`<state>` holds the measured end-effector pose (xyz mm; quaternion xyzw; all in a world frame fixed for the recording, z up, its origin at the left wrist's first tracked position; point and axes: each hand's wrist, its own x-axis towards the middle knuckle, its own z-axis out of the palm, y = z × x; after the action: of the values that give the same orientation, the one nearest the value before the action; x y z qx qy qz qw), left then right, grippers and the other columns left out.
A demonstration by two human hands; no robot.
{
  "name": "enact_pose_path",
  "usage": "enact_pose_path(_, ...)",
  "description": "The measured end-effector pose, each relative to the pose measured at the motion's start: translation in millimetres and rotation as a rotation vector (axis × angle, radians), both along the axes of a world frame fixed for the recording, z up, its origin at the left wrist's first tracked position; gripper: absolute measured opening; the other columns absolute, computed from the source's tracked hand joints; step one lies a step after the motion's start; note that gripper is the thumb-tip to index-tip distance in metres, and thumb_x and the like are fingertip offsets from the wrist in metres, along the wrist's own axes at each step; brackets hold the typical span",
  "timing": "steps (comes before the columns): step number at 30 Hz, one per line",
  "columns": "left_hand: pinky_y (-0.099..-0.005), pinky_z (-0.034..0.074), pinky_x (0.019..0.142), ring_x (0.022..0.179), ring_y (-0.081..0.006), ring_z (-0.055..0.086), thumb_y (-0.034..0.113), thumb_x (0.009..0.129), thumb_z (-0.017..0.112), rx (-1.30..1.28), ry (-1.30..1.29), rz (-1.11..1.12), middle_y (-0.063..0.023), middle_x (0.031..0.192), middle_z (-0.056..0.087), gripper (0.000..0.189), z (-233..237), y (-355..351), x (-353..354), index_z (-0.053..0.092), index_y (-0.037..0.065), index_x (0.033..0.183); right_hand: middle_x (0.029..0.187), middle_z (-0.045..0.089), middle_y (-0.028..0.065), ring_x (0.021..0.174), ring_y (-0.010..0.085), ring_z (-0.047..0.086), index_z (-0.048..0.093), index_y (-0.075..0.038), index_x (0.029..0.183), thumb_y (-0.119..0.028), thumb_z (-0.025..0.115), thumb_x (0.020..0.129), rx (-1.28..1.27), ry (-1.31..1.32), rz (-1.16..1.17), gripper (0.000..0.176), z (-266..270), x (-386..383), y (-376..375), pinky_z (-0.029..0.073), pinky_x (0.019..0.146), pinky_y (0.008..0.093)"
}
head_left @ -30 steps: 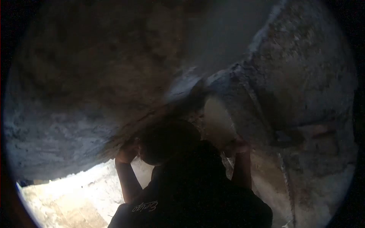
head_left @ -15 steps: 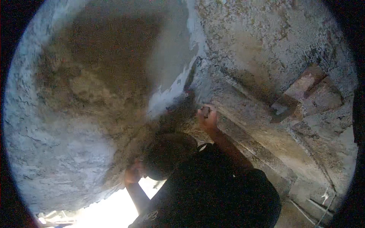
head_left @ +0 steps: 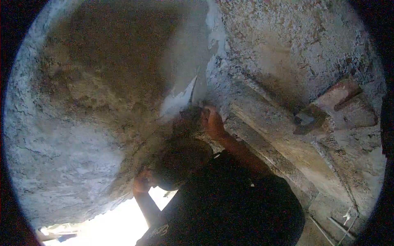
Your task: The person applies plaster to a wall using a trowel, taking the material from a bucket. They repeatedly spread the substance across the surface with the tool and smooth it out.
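Observation:
My right hand (head_left: 213,122) is closed around the handle of a trowel (head_left: 198,92). Its pointed grey blade lies against the wall, beside a pale, whitish strip (head_left: 178,100) near the corner. Lower left, my left hand (head_left: 143,182) is bent around the edge of a dark, rounded, bowl-like thing (head_left: 182,160). Shadow hides what that thing holds, if anything. A black shirt (head_left: 230,205) fills the bottom middle of the view.
Smooth, damp-looking grey plaster (head_left: 123,37) covers the upper left wall; rough plaster (head_left: 283,45) is on the upper right. A long ledge (head_left: 283,135) slopes down rightward. A reddish-brown, board-like piece (head_left: 336,96) sits at right. Bright daylight (head_left: 111,227) enters at lower left.
My right hand has shifted left and slightly up with the trowel, whose blade now overlaps the pale strip. My left hand stays at the edge of the dark rounded thing.

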<state>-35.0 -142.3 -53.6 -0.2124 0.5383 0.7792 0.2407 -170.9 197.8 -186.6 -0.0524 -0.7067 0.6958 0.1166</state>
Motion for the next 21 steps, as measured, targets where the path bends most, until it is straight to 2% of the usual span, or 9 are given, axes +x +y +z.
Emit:
enact_pose_path(1,-0.0265,0.027,0.033,0.037,-0.0136,0.033,0.034,0.081,0.047,0.153,-0.145,0.098,0.0006,0.053,0.043,0.033,1,0,-3,0.049,0.009,0.103,0.092,0.052,0.018,0.08,0.0325,0.052,0.047,0.0,0.102,-0.018,0.05,0.08,-0.099,0.025,-0.005,0.029,-4,4,-2,0.041,0.073,0.038)
enact_pose_path(3,-0.0295,0.032,0.036,0.041,-0.017,0.04,0.026,0.079,0.052,0.298,-0.14,0.069,-0.004,0.056,0.044,0.023,9,4,-4,0.049,0.005,0.089,0.091,0.053,0.0164,0.075,0.0312,0.053,0.046,-0.001,0.103,-0.017,0.048,0.081,0.564,0.254,-0.188,0.027,-3,22,5,0.042,0.07,0.0382)
enact_pose_path(5,-0.0325,0.037,0.04,0.046,-0.0205,0.046,0.017,0.077,0.056,0.443,-0.136,0.041,-0.0086,0.059,0.046,0.018,9,6,-2,0.049,0.001,0.075,0.09,0.053,0.0161,0.075,0.0306,0.053,0.047,-0.002,0.102,-0.018,0.047,0.082,0.431,0.106,-0.138,0.026,29,33,13,0.042,0.069,0.0389)
enact_pose_path(8,-0.0328,0.034,0.039,0.044,-0.0204,0.043,0.02,0.079,0.053,-0.194,0.152,-0.028,-0.0075,0.06,0.048,0.018,-4,-4,8,0.05,0.002,0.076,0.086,0.053,0.0162,0.076,0.0306,0.052,0.048,-0.002,0.101,-0.02,0.045,0.083,0.191,-0.024,-0.126,0.026,30,34,14,0.041,0.069,0.0403)
enact_pose_path(10,-0.0334,0.034,0.041,0.046,-0.0207,0.042,0.028,0.082,0.048,-0.218,0.176,-0.137,-0.0083,0.062,0.049,0.023,-10,-11,6,0.052,0.005,0.078,0.084,0.052,0.0167,0.078,0.0313,0.052,0.049,-0.002,0.1,-0.021,0.044,0.083,0.09,0.005,-0.168,0.026,20,22,18,0.041,0.069,0.0409)
enact_pose_path(11,-0.0336,0.034,0.042,0.046,-0.0208,0.042,0.03,0.083,0.046,-0.226,0.186,-0.174,-0.0086,0.062,0.049,0.026,-9,-12,4,0.053,0.006,0.079,0.082,0.052,0.0169,0.077,0.0317,0.052,0.049,-0.002,0.099,-0.021,0.044,0.083,0.259,0.164,-0.236,0.026,14,12,22,0.042,0.067,0.0401)
enact_pose_path(13,-0.0348,0.036,0.047,0.054,-0.0199,0.044,0.027,0.083,0.046,0.405,-0.039,-0.113,-0.0086,0.063,0.048,0.02,0,-4,-4,0.052,0.007,0.081,0.081,0.052,0.0171,0.076,0.0321,0.052,0.049,-0.002,0.098,-0.022,0.044,0.083,0.43,0.327,-0.306,0.026,24,6,25,0.042,0.065,0.0392)
enact_pose_path(19,-0.0329,0.034,0.048,0.059,-0.0188,0.043,0.029,0.083,0.043,0.298,-0.147,-0.065,-0.0051,0.063,0.044,0.023,11,-2,-6,0.052,0.007,0.08,0.083,0.051,0.0181,0.076,0.0345,0.051,0.046,-0.004,0.103,-0.021,0.047,0.081,0.585,0.489,-0.205,0.027,-10,4,22,0.042,0.063,0.0379)
enact_pose_path(21,-0.0328,0.034,0.048,0.058,-0.0189,0.042,0.029,0.083,0.042,0.271,-0.11,-0.089,-0.0046,0.062,0.043,0.025,12,1,-6,0.051,0.006,0.078,0.093,0.049,0.0172,0.08,0.0297,0.051,0.042,-0.001,0.107,-0.017,0.047,0.082,0.622,0.236,-0.047,0.03,-11,24,28,0.041,0.071,0.0387)
